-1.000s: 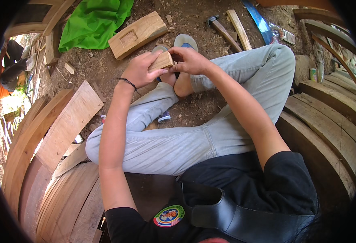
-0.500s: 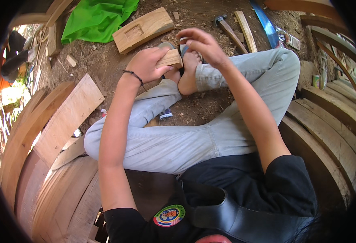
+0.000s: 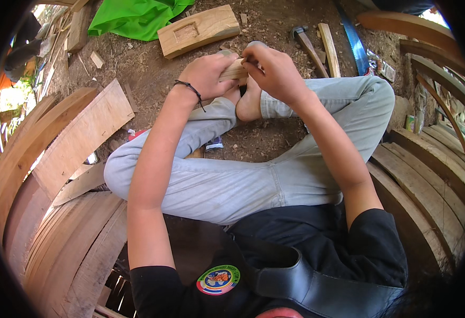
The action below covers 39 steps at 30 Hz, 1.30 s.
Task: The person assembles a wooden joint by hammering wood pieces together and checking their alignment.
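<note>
A small wooden block point(image 3: 234, 71) is held over my crossed feet. My left hand point(image 3: 203, 76) wraps round it from the left, thumb along its near side. At the block's right end, my right hand point(image 3: 278, 74) has its fingers curled and pinched against the wood; the fingertips are partly hidden. Just beyond my hands, a larger wood block point(image 3: 199, 33) with a rectangular recess cut in its top lies on the ground.
Green cloth point(image 3: 137, 18) lies at the far left. A hammer point(image 3: 311, 52), a wood strip point(image 3: 329, 50) and a blue saw blade point(image 3: 352, 40) lie far right. Planks point(image 3: 84, 132) stand at my left, more boards point(image 3: 418, 185) at my right. Shavings litter the dirt floor.
My right hand has come down and left onto the block's end, its fingers closing from a looser, raised pose. My left hand still holds the block. The whole view has shifted slightly.
</note>
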Each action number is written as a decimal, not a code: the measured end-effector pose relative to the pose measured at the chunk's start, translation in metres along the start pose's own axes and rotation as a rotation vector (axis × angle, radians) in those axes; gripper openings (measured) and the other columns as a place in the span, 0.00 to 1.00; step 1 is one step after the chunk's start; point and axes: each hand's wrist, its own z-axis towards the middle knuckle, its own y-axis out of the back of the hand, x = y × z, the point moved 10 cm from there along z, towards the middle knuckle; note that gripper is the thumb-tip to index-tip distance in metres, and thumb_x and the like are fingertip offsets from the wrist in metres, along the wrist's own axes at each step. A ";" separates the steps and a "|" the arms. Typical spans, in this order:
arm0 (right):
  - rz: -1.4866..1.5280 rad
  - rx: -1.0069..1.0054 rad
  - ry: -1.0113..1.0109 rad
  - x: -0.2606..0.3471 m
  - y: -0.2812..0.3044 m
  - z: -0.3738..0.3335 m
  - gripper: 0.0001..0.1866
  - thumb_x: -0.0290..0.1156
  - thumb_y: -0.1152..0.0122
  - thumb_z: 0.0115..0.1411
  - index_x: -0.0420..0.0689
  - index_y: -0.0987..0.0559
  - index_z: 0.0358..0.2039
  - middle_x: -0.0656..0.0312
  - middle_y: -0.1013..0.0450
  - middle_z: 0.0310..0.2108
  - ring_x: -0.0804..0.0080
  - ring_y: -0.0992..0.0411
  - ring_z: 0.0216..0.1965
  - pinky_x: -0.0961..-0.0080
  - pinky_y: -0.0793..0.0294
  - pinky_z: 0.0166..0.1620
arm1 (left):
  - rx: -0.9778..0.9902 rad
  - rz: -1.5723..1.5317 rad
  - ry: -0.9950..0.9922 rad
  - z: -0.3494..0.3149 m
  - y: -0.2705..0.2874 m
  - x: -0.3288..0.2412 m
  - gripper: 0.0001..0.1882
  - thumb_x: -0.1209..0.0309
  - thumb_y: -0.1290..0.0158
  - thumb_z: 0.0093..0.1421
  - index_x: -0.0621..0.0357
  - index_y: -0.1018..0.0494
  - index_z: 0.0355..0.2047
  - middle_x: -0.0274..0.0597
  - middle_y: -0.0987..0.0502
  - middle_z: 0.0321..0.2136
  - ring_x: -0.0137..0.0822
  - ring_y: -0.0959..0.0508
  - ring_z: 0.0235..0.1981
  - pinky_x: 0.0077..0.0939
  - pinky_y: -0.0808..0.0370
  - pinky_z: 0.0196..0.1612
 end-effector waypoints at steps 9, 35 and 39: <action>-0.092 0.031 0.033 0.000 -0.008 -0.003 0.10 0.26 0.39 0.54 0.45 0.28 0.37 0.51 0.27 0.24 0.48 0.27 0.28 0.56 0.29 0.31 | 0.055 0.012 0.065 0.000 -0.001 -0.001 0.28 0.59 0.40 0.53 0.52 0.31 0.53 0.50 0.24 0.37 0.53 0.23 0.40 0.43 0.25 0.42; -0.043 0.002 -0.064 -0.005 -0.008 0.000 0.06 0.24 0.39 0.55 0.42 0.25 0.34 0.50 0.25 0.26 0.49 0.25 0.28 0.63 0.27 0.29 | -0.233 -0.075 0.100 -0.007 -0.011 0.003 0.33 0.63 0.39 0.49 0.52 0.38 0.55 0.51 0.24 0.43 0.53 0.24 0.45 0.43 0.25 0.46; -0.059 0.005 -0.082 -0.004 -0.007 0.000 0.07 0.24 0.40 0.55 0.41 0.25 0.35 0.50 0.25 0.27 0.49 0.25 0.29 0.62 0.26 0.31 | -0.208 -0.151 0.019 -0.002 0.001 -0.008 0.32 0.63 0.39 0.50 0.53 0.37 0.54 0.52 0.24 0.42 0.54 0.24 0.45 0.43 0.25 0.45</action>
